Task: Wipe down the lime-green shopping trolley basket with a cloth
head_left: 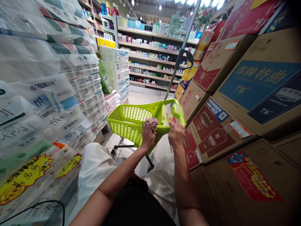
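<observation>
A lime-green shopping cart (pixel 123 129) with a perforated basket stands in front of my legs, turned sideways. My left hand (pixel 148 136) is closed on a crumpled pinkish cloth (pixel 152 122) and presses it against the cart's near upper rim. To its right, my right hand (pixel 176 134) has its fingers curled around the cart's frame near the lower end of the push handle (pixel 179 112). The basket floor shows only in part, through the holes and over the rim.
Wrapped tissue packs (pixel 80 75) are piled high on the left. Stacked cardboard boxes (pixel 223 131) line the right. A grey pole with a dark loop grip (pixel 182 59) rises behind the cart. Shelves of small goods (pixel 150 50) stand at the back, beyond the tiled floor (pixel 141 95).
</observation>
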Demonstrator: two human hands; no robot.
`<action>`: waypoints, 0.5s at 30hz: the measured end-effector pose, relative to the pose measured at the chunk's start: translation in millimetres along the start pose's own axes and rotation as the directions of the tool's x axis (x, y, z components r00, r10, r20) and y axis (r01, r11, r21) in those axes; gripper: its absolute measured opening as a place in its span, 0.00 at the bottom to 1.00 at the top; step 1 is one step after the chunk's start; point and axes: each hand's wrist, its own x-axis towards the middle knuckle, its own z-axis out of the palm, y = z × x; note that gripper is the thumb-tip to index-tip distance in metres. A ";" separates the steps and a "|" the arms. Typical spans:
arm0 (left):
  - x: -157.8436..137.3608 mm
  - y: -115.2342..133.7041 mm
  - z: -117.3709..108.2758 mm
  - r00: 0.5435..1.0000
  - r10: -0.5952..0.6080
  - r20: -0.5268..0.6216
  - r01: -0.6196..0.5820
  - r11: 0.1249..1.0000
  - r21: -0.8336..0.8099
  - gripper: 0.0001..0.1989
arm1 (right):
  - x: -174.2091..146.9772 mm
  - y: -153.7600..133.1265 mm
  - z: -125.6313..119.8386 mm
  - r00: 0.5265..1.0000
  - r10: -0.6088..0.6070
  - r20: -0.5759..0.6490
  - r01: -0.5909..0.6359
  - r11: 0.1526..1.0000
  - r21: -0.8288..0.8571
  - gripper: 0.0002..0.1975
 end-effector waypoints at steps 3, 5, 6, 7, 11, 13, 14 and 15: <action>-9.1 -6.5 8.6 0.993 0.111 0.036 -0.114 0.991 0.074 0.20 | -1.7 -3.3 -0.8 1.000 0.013 -0.017 -0.013 0.999 0.037 0.28; -19.8 -15.1 11.9 0.982 0.164 0.097 -0.173 0.981 0.088 0.17 | -2.9 -4.3 -2.0 1.000 0.012 -0.024 -0.010 0.997 0.077 0.29; -23.6 -18.1 12.6 0.979 0.173 0.111 -0.183 0.979 0.084 0.17 | -3.1 -3.9 -2.9 1.000 0.012 -0.027 -0.010 0.995 0.098 0.29; -25.2 -19.2 12.8 0.978 0.175 0.113 -0.185 0.980 0.079 0.17 | -2.8 -3.0 -4.0 0.999 0.020 -0.034 -0.016 0.993 0.116 0.30; -13.1 -10.0 15.8 0.970 0.225 0.093 -0.233 0.969 0.086 0.18 | 2.4 4.5 -11.1 0.989 0.096 -0.111 -0.079 0.985 0.151 0.32; -11.3 -11.0 20.9 0.957 0.265 0.114 -0.275 0.957 0.086 0.16 | 4.0 8.4 -14.3 0.985 0.121 -0.123 -0.099 0.981 0.169 0.32; -15.3 -16.0 23.9 0.953 0.271 0.136 -0.283 0.956 0.078 0.15 | 4.0 9.9 -15.2 0.986 0.125 -0.113 -0.103 0.978 0.180 0.33; -22.5 -23.9 26.8 0.951 0.263 0.165 -0.276 0.959 0.064 0.14 | 3.3 11.1 -15.6 0.987 0.126 -0.097 -0.107 0.977 0.187 0.33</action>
